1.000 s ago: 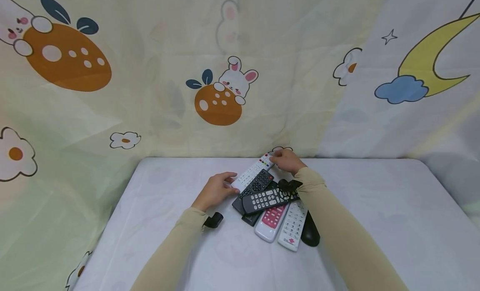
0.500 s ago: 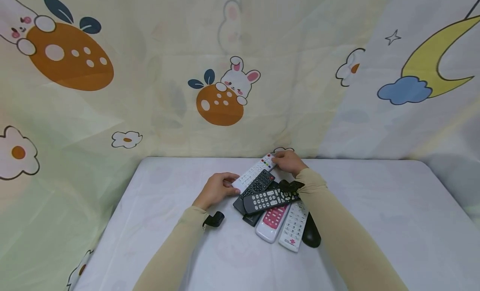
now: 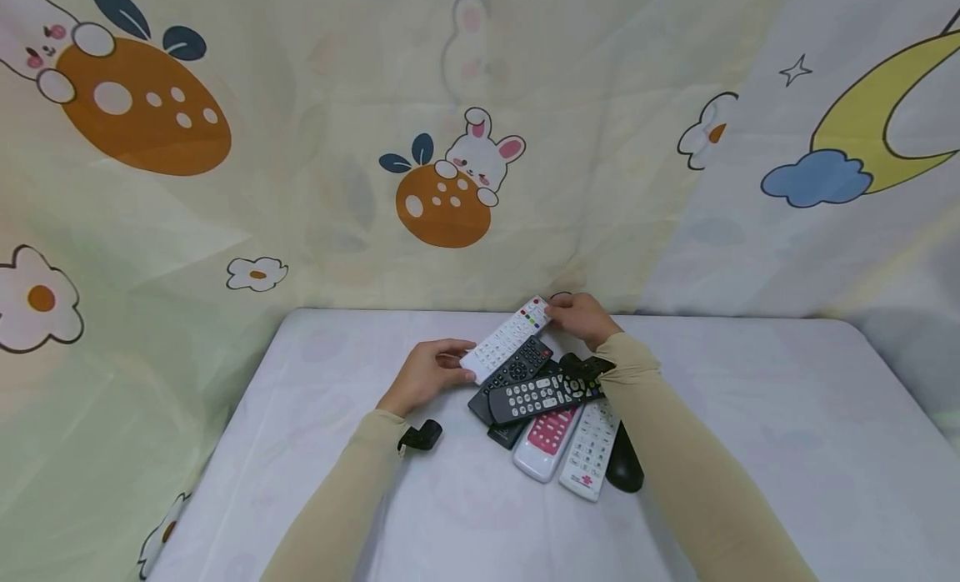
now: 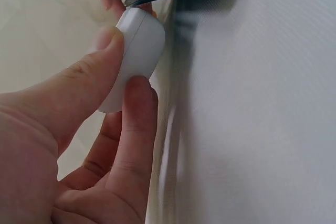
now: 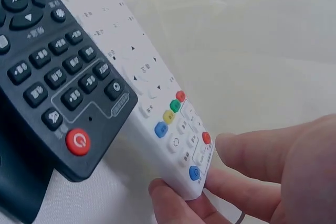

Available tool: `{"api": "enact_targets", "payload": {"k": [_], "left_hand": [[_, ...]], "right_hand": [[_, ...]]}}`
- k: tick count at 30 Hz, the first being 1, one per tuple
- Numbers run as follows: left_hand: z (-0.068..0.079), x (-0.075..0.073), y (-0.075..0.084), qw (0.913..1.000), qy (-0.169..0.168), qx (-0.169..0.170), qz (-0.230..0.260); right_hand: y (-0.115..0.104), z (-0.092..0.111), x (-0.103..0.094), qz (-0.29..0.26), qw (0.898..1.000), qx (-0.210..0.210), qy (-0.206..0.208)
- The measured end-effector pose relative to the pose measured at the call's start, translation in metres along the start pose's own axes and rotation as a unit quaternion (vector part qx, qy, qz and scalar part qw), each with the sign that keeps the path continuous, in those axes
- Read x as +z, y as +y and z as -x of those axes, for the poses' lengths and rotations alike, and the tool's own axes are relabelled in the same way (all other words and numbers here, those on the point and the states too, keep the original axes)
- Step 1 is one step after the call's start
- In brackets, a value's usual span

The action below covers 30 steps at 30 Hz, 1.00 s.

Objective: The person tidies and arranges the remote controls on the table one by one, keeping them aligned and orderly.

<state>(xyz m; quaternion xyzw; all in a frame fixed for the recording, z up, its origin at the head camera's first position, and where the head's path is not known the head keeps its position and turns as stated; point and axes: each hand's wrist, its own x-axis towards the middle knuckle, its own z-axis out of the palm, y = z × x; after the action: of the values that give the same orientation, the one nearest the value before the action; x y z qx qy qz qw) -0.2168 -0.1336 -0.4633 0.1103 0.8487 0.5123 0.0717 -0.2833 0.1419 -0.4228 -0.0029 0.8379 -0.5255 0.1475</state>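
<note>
A white remote control (image 3: pixel 501 345) with colored buttons at one end lies slanted at the top of a fanned heap of remotes. My left hand (image 3: pixel 427 375) pinches its lower-left end, thumb on one side and fingertips on the other, as the left wrist view shows. At its upper-right end my right hand (image 3: pixel 587 318) holds the tip between thumb and fingers, close to the red and blue buttons (image 5: pixel 195 173). A black remote (image 3: pixel 517 370) with a red power button sits just beside it, partly in front. The white remote appears slightly raised at its far end.
Across the heap lies another black remote (image 3: pixel 536 398), partly hidden by the right wrist strap. Below it fan out a remote with a pink panel (image 3: pixel 548 436), a white remote (image 3: pixel 589 453) and a black rounded object (image 3: pixel 624 463). A printed cloth wall (image 3: pixel 322 190) rises behind the white table (image 3: pixel 765 415).
The white remote has shifted slightly up and away from the heap, with both hands holding its ends. The other remotes keep their places; the whole view has drifted a little.
</note>
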Motion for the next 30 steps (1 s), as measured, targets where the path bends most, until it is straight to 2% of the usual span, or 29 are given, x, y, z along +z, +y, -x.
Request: {"api": "enact_targets", "payload": {"k": [9,13,23,30], "left_hand": [[0.003,-0.01,-0.002,0.9963,0.011,0.013,0.084],[0.006,-0.012,0.0,0.9953,0.008,0.011,0.096],[0.018,-0.023,0.006,0.9939,0.025,-0.006,0.107],[0.029,-0.034,0.017,0.9887,0.009,-0.013,0.149]], "right_hand": [[-0.007,0.007,0.004,-0.024,1.0,-0.003,0.008],[-0.011,0.012,0.006,-0.037,0.999,-0.008,0.018],[-0.019,0.021,0.009,-0.024,0.999,-0.035,0.032],[-0.02,0.025,0.012,-0.045,0.997,-0.054,0.038]]}}
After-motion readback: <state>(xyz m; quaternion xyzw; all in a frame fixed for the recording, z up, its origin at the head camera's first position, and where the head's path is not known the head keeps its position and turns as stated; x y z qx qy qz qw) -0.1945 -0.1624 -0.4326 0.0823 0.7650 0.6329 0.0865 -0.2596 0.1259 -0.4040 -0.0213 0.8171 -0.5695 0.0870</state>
